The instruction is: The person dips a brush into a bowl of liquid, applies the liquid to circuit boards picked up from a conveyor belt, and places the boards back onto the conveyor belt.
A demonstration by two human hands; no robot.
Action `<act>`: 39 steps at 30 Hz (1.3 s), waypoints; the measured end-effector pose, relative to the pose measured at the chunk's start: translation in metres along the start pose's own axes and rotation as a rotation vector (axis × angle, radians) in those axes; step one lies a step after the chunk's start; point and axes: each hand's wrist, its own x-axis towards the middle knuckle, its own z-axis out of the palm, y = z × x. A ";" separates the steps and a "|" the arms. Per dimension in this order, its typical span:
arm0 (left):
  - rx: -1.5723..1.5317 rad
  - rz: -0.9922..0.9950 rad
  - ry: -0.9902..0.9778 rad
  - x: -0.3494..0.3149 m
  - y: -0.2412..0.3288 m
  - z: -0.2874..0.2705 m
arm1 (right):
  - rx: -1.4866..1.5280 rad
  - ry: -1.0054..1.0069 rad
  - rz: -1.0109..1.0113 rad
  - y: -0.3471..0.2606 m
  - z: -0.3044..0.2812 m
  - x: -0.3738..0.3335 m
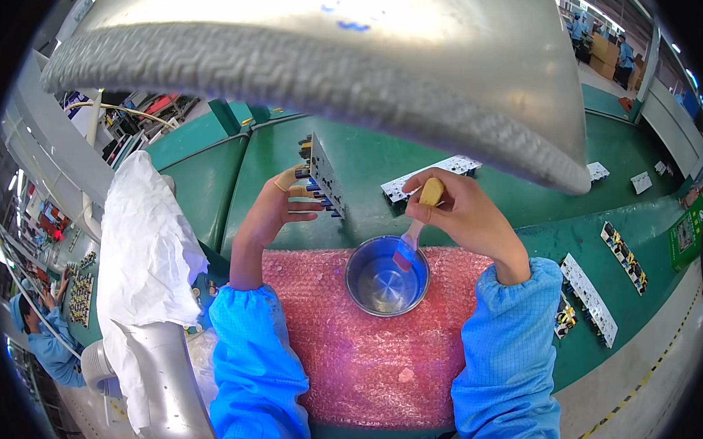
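Brush (415, 228), yellow-handled, slants down into the metal cup (353, 290) from about 1 o'clock, its bristle end inside the rim; from my remote seat I can't tell whether it touches what's in there. Taking that cup as the centre of my clock, I have the right hand (471, 217) at 2 o'clock, thumb and fingers closed around the handle with little gap showing.

The left hand (269, 210) is at 10 o'clock. I see its fingers partly spread, several stretched out straight, with the circuit board (328, 177) held near their tips; I can't make out every contact, because the board's components hide some of it. The board stands on edge in the air at 11 o'clock, its pale face turned toward 3 and its components toward 9.

Under the cup I've got pink bubble wrap (369, 361) spread over the green table (284, 146). A long white board (424, 178) lies at 1 o'clock, past the right hand and partly behind it. Out at 3 o'clock lie a component-covered board (624, 258) and, nearer, a white strip board (590, 299). A silver hood (337, 15) fills my 12 o'clock, and crumpled white sheeting (146, 246) drapes a duct (172, 376) toward 9.
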 end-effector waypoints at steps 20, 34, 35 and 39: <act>-0.112 -0.001 -0.082 0.011 -0.009 -0.011 | -0.321 0.354 0.045 0.008 -0.023 -0.002; -0.745 0.199 -0.410 -0.002 -0.005 0.063 | 0.746 0.556 -0.226 0.006 -0.016 -0.004; -0.847 0.153 -0.469 -0.004 -0.006 0.067 | 0.763 0.538 -0.261 0.003 -0.011 -0.003; -0.787 0.151 -0.435 -0.009 -0.010 0.083 | 0.764 0.524 -0.218 -0.015 0.006 -0.001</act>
